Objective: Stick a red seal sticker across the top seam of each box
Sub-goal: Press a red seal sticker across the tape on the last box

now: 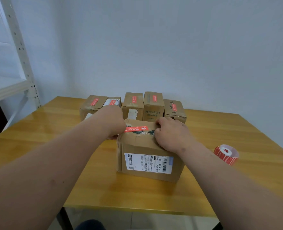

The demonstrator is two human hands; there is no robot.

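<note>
A brown cardboard box (147,161) with a white shipping label on its front stands in the middle of the wooden table (54,133). A red seal sticker (136,128) lies across its top. My left hand (112,123) grips the box's upper left edge, at the sticker's left end, fingers curled over the side. My right hand (170,135) rests on the top at the right, fingers curled at the far right corner. A roll of red stickers (226,154) lies on the table to the right of the box.
Several smaller cardboard boxes (133,105) stand in a row behind, each with a red sticker on top. A white metal shelf (13,83) rises at the far left. A pale wall stands behind the table.
</note>
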